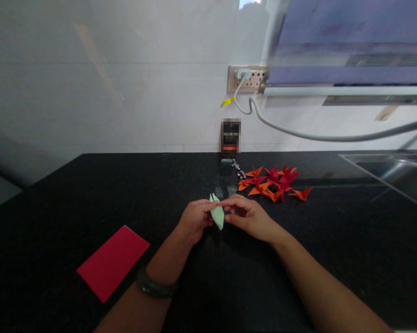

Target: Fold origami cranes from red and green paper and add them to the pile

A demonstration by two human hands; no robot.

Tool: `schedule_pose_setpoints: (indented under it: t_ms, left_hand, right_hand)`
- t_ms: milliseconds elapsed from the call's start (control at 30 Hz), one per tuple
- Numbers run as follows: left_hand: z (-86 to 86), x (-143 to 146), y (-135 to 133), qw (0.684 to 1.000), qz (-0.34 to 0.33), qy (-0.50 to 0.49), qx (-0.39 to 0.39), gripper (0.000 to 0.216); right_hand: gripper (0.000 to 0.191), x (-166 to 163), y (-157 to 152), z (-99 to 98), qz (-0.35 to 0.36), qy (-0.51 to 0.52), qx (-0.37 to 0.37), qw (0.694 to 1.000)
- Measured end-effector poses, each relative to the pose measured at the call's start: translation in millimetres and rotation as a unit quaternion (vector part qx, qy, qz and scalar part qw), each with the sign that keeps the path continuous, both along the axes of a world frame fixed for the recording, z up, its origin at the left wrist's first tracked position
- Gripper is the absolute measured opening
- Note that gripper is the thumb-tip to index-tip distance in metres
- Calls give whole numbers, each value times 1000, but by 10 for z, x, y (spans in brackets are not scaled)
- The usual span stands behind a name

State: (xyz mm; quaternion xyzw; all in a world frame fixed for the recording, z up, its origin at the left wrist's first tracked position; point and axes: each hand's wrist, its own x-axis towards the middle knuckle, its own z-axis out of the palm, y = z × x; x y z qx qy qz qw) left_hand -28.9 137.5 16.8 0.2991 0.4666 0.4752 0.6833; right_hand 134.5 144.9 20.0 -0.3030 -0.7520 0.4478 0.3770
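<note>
A folded piece of pale green paper (217, 216), narrow and pointed with two thin tips at its top, is held above the dark counter. My left hand (195, 221) grips it from the left, thumb across its front and the other fingers behind. At its right edge is my right hand (248, 215), the index fingertip on the upper part and the thumb by the lower side, the remaining fingers curled. To the left lies a stack of red paper (113, 262), flat on the counter.
Several folded red and orange paper cranes (272, 184) lie in a group behind my right hand. A phone-like dark object (231, 138), its front blurred, leans on the wall with a beaded strap (239, 170). A white cable (308, 135) hangs from the socket (248, 79). A sink (395, 173) is at right.
</note>
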Motion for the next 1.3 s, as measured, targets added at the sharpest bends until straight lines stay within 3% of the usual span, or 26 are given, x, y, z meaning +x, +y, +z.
schedule_pose_setpoints:
  t_ms: [100, 400, 800, 900, 1067, 1300]
  left_hand:
    - [-7, 13, -7, 1000, 2, 25, -6, 15]
    - [-36, 21, -7, 993, -13, 109, 33, 19]
    - [-52, 61, -25, 989, -32, 137, 35, 18]
    - [-42, 73, -36, 989, -45, 138, 40, 16]
    - [-8, 97, -67, 987, -71, 130, 61, 17]
    - [43, 135, -104, 976, -95, 164, 104, 21]
  right_hand:
    - [20, -1, -14, 14, 18, -9, 21, 1000]
    - [18, 21, -22, 40, 32, -16, -13, 999]
    - [7, -54, -13, -35, -35, -18, 61, 997]
    - [17, -71, -6, -52, -76, -23, 57, 995]
    - [25, -89, -9, -63, -127, -21, -28, 991]
    - [33, -57, -20, -4, -78, -28, -155, 984]
